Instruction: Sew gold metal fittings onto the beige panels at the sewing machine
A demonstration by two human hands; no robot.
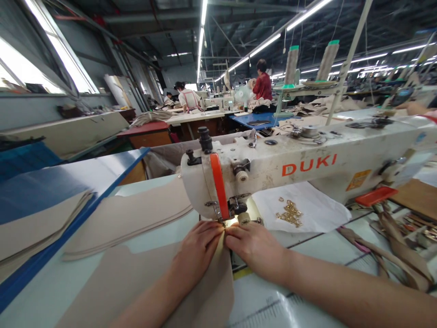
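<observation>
I see both hands meeting at the needle end of a white DUKI sewing machine (266, 166); the left forearm slants up from the bottom edge, and the left hand (198, 246) lies back uppermost, its fingers bunched together and angled forward and right; the right forearm spans the lower right, its wrist nearly straight, and the right hand (256, 246) lies palm down, fingers curled a little and pointing left, so that the two sets of fingertips sit close together under the machine's lamp.

The beige panel (136, 271) lies flat on the pale, ruler-marked worktop (262, 296); it runs beneath the left hand and forearm, and its far end sits at the fingertips beside the needle area; from my feed I cannot tell whether either hand pinches the material or merely presses it down, since the knuckles hide the contact.

Behind the left hand I have a stack of beige panels (136, 214), near the machine head with its orange guard (219, 187); beyond the right hand, gold-coloured metal rings (290, 213) lie loosely clustered on a white sheet (321, 207); farther right, I see brown straps (406, 250) below a red tray (375, 196).
</observation>
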